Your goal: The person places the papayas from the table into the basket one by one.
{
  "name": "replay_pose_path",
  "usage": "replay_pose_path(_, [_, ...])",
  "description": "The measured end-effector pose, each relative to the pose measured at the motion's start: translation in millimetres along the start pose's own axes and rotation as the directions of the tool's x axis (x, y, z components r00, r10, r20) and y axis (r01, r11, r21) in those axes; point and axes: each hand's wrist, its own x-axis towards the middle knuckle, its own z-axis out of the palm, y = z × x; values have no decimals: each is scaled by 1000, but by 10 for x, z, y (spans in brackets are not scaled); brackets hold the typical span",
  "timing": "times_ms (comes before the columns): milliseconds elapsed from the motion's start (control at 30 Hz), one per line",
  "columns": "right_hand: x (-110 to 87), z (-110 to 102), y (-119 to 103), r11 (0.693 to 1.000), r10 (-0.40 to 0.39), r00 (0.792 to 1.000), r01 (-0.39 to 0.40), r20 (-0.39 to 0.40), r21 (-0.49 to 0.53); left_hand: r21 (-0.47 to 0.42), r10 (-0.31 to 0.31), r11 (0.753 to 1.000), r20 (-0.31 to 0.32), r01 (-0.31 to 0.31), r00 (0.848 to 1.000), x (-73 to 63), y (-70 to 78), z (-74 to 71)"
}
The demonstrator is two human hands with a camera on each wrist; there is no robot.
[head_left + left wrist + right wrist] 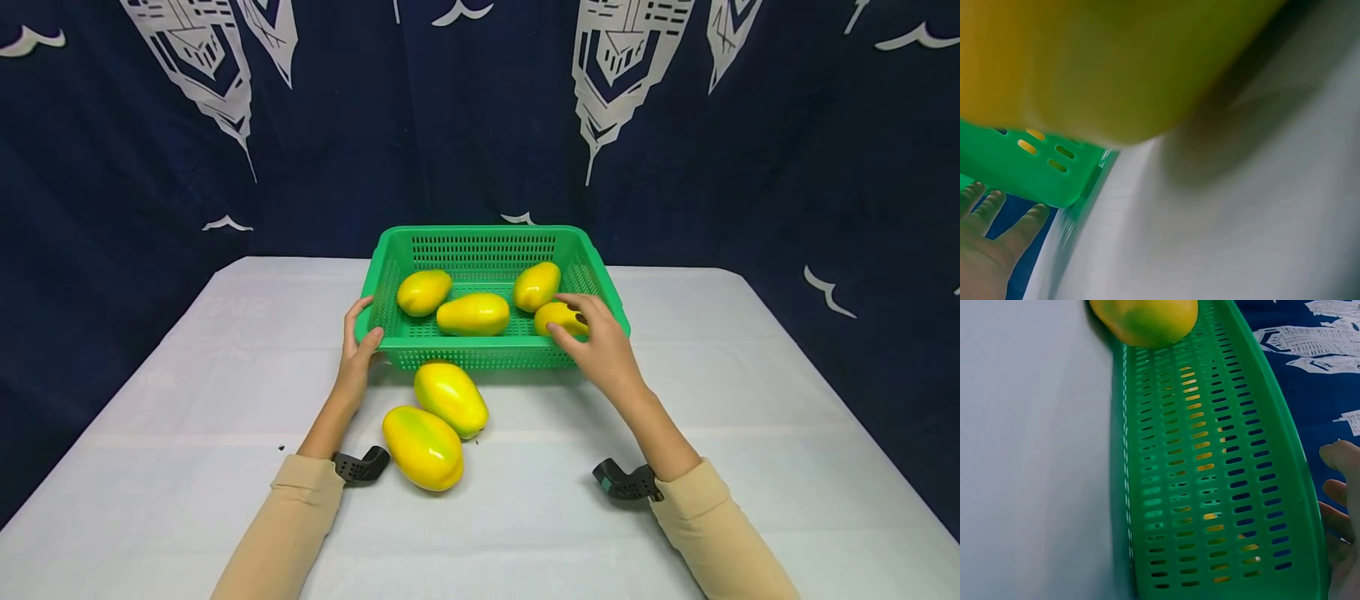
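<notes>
A green plastic basket [480, 342] with slotted walls stands on the table, several yellow mangoes inside, one of them a mango [472, 315] lying near the front wall. At its front left corner my left hand [356, 358] holds the rim, thumb on the front edge and fingers along the left side. My right hand [606, 346] reaches over the front rim at the right and grips a mango [553, 316] between thumb and fingers; the palm side is hidden. Outside, a mango [450, 398] lies close to the front wall, with another mango [423, 447] beside it, nearer me.
The white-covered table [540, 500] spreads around the basket. A dark blue curtain [420, 125] with white prints hangs behind it. Black wrist devices [363, 465] sit on both forearms. In the left wrist view, a mango [1104, 75] fills the upper part, very near the camera.
</notes>
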Motion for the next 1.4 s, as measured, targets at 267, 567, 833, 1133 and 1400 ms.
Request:
replay_pose_path(267, [-8, -59, -4, 987, -11, 1000, 12, -7, 163, -6, 5, 1000, -1, -5, 1000, -1, 12, 1])
replay_pose_path(567, [-59, -72, -121, 972, -82, 995, 93, -58, 217, -16, 2, 1000, 4, -2, 1000, 5, 11, 7])
replay_pose_path(833, [-164, -46, -357, 959, -152, 987, 160, -51, 233, -15, 4, 1000, 2, -3, 1000, -2, 10, 5])
replay_pose_path(1133, [-277, 97, -534, 946, -245, 970, 238, 2, 218, -8, 6, 1000, 0, -6, 1000, 0, 18, 2])
replay_pose_path(1400, [-412, 286, -628, 959, -236, 962, 207, 141, 193, -16, 10, 1000, 0, -10, 1000, 2, 9, 5])
